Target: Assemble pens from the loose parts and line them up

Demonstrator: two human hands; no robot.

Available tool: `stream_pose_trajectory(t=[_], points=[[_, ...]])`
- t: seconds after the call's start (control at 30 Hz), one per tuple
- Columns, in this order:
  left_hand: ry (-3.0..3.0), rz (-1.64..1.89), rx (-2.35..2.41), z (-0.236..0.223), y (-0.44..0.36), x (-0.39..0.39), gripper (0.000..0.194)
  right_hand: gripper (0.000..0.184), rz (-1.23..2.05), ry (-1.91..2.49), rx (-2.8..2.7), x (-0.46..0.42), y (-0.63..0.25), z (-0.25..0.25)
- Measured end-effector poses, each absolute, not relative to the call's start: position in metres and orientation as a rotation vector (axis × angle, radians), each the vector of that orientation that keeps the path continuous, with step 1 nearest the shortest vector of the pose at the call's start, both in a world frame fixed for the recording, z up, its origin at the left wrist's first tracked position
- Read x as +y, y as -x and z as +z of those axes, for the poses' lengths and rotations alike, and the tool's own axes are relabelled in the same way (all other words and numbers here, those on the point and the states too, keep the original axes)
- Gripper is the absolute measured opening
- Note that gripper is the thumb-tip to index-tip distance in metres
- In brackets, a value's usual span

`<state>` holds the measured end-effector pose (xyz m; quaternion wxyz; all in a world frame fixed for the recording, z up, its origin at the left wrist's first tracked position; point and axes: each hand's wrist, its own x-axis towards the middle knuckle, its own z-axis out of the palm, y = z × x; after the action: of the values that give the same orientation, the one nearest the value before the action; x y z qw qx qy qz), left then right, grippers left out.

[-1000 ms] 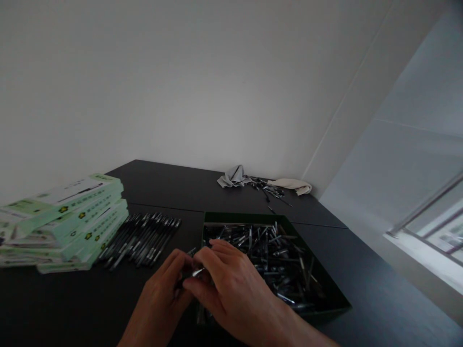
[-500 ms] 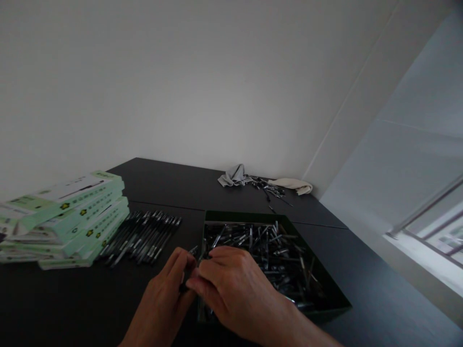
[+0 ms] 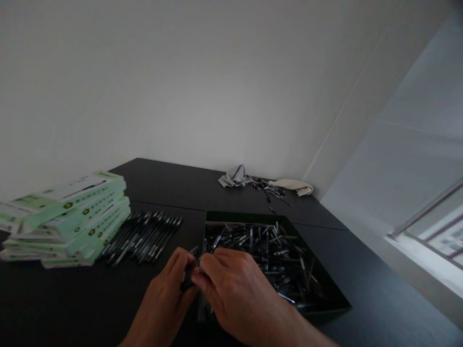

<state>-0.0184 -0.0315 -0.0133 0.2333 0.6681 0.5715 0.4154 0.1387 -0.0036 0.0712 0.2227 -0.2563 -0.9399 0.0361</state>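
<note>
My left hand is closed around a dark pen, whose end pokes out above the fingers. Against it, my right hand pinches with thumb and forefinger at the same pen; the fingers hide most of what lies between them. Both hands meet over the near left side of a dark green box. Loose black and clear pens fill that box, lying in all directions. To the left, a row of black pens lies side by side on the dark table.
Green and white pen cartons are stacked unevenly at the left. At the back lie a grey cloth, a small heap of pens and a beige cloth. A wall rises behind the table, with a window at the right.
My right hand has shifted slightly to the right, its forefinger now more bent over the thumb. The left hand keeps its hold, and the pens and boxes stay put.
</note>
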Motion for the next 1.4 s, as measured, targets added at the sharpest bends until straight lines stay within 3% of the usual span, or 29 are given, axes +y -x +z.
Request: stream_pose_trajectory(t=[0.37, 0.63, 0.8, 1.07, 1.23, 1.4], points=[[-1.961, 1.137, 1.629, -0.013, 0.02, -0.03, 0.013, 0.017, 0.229, 0.742, -2.643, -0.006, -0.141, 0.079], [-2.149, 1.211, 1.788, -0.018, 0.022, -0.03, 0.017, 0.023, 0.642, 1.025, -2.525, -0.01, -0.138, 0.079], [-2.186, 1.229, 1.708, -0.011, 0.021, -0.029, 0.021, 0.015, 0.453, 0.822, -2.568, -0.009, -0.14, 0.079], [-2.136, 1.211, 1.798, -0.016, 0.023, -0.029, 0.015, 0.028, 0.404, 1.039, -2.551, -0.01, -0.135, 0.068], [-2.038, 1.185, 1.716, -0.014, 0.024, -0.029, 0.01, 0.009, 0.576, 0.88, -2.517, -0.011, -0.142, 0.079], [-1.937, 1.169, 1.668, -0.012, 0.021, -0.03, 0.009, 0.009, 0.434, 0.833, -2.571, -0.011, -0.14, 0.079]])
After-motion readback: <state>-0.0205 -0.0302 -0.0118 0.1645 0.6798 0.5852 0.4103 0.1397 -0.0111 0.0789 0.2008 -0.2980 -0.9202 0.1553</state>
